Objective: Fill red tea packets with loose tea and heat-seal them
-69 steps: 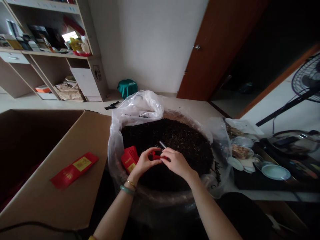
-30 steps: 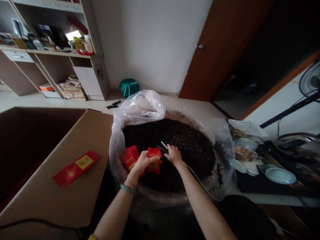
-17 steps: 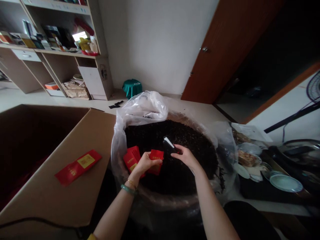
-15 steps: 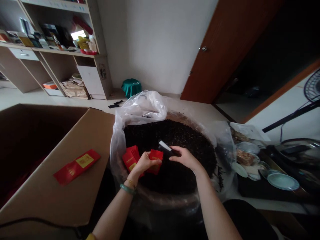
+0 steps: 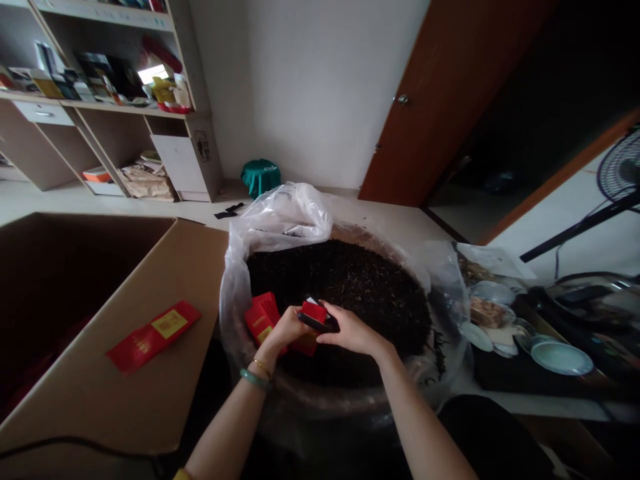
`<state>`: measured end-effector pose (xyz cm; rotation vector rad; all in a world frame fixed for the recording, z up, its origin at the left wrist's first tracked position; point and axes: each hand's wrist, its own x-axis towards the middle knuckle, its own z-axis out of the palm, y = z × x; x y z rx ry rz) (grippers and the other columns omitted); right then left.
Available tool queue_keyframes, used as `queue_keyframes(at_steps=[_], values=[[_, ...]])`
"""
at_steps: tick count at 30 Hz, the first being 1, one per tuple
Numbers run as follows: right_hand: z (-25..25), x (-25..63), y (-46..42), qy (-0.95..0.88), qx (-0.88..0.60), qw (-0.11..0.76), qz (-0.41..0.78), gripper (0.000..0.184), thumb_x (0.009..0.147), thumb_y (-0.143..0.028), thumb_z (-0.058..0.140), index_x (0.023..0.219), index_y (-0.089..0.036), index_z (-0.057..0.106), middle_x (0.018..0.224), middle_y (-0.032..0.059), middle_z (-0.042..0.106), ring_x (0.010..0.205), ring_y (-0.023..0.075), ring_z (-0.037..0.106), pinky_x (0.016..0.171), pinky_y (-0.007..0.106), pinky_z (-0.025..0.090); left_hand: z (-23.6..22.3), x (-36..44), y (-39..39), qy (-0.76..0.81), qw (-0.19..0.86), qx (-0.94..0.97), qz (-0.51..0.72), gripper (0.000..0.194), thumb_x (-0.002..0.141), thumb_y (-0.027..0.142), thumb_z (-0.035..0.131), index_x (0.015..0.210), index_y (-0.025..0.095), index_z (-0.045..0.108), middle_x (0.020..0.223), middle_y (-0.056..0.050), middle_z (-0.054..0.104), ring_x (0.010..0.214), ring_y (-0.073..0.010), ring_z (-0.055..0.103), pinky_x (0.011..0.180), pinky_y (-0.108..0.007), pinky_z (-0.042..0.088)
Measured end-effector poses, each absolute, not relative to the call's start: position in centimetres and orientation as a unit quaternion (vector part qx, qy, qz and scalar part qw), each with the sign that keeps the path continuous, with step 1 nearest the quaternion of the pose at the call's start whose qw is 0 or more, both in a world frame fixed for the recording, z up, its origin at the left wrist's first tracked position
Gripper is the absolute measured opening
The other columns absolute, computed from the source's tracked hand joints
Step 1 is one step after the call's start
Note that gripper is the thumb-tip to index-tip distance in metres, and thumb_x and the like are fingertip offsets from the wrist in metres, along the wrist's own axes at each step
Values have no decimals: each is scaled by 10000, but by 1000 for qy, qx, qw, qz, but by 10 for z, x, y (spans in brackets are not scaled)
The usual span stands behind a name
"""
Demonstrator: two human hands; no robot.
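My left hand [image 5: 286, 330] is closed on a small red packet [image 5: 315, 310], whose top end sticks up. In my right hand [image 5: 350, 330] is a small black hand-held device [image 5: 315, 323] with a whitish strip; its dark parts lie around the packet's upper end. Whether it is clamped tight I cannot tell. Several more red packets [image 5: 261, 315] with gold print are fanned out beside my left hand, at the left of a heap of dark dried leaves [image 5: 360, 280]. The leaves fill a round basket lined with a clear plastic bag [image 5: 235, 267], below both hands.
A large cardboard box [image 5: 195, 267] stands on the left, with a red packet [image 5: 155, 337] lying on its flap. To the right are a clear tub [image 5: 490, 310], a pale green dish [image 5: 561, 355] and a fan [image 5: 620, 167]. Behind are shelves [image 5: 135, 110] and a brown door [image 5: 400, 127].
My right hand has moved left and slightly down, bringing the black device from beside the packet onto its upper end. My left hand has stayed nearly in place with the packet.
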<state>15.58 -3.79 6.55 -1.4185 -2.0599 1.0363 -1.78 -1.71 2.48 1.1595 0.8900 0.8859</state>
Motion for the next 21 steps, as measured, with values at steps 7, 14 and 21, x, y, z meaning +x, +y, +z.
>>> queue_keyframes(at_steps=[7,14,21], values=[[62,168,-35,-730,-528,238,362,550,739,-287,700,1266,-195,572,1259,94,616,1167,256,574,1022,408,422,17,-19,-17,380,660,541,358,275,523,256,795,741,100,731,659,-20,689,574,-121,572,587,-225,452],[78,164,-33,-761,-507,213,344,376,766,-232,661,1142,-235,667,1117,40,698,1045,246,648,944,362,480,22,-18,-19,382,665,538,350,247,510,237,800,687,88,712,620,2,660,543,-87,520,558,-206,422],[77,158,-36,-766,-527,209,303,335,786,-226,642,1118,-231,682,1110,55,700,1024,247,658,922,354,489,25,-18,-20,386,673,524,352,263,494,244,810,678,88,705,595,9,648,536,-89,512,557,-209,426]])
